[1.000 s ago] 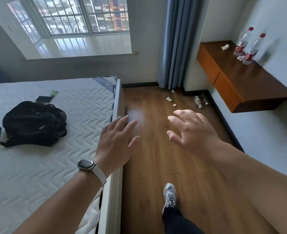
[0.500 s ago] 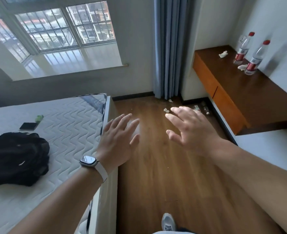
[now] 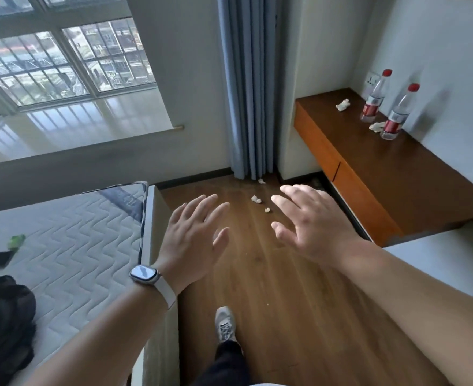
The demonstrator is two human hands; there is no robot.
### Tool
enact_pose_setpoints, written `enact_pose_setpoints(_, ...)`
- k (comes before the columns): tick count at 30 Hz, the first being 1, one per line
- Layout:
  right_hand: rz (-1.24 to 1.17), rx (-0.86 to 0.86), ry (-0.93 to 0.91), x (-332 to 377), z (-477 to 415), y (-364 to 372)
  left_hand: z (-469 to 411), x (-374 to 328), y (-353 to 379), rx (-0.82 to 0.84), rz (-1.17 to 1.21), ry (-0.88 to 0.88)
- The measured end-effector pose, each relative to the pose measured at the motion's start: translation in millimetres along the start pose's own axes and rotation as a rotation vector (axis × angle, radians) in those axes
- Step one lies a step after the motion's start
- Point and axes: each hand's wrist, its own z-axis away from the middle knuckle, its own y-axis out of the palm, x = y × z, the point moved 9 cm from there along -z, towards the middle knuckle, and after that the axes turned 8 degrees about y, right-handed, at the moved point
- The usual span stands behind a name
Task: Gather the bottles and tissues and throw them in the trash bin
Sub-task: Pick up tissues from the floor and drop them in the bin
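The bare left forearm (image 3: 90, 330) and bare right forearm (image 3: 413, 302) extend forward from the lower edge of the view, raised in the air. The left grip (image 3: 193, 240) shows its back, with fingers (image 3: 201, 206) straight and spread and the thumb out to the side. A silver-cased watch on a pale strap (image 3: 144, 274) sits on the left wrist. The right grip (image 3: 313, 227) hangs level with it, a little apart, its fingers (image 3: 296, 192) splayed and slightly bent, holding nothing.

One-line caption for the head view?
Open left hand and right hand extend toward floor tissues; two bottles stand on the desk.
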Motion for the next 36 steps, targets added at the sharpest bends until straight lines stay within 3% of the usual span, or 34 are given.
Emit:
enact_pose_setpoints(8,0.101,0.094,0.154,-32.2,-80.8,43.5,-93.3,68.6,48.8,-0.024,0.085,0.097)
enact_pose_setpoints(19,0.174,0.171,0.224,-18.8,-208.3,101.3,-183.6,188.1,97.9,0.006,0.142,0.147)
enact_pose_setpoints(36,0.073,0.275,0.361,-118.2,-327.0,202.3,-335.9,235.7,203.7,0.143,0.163,0.204)
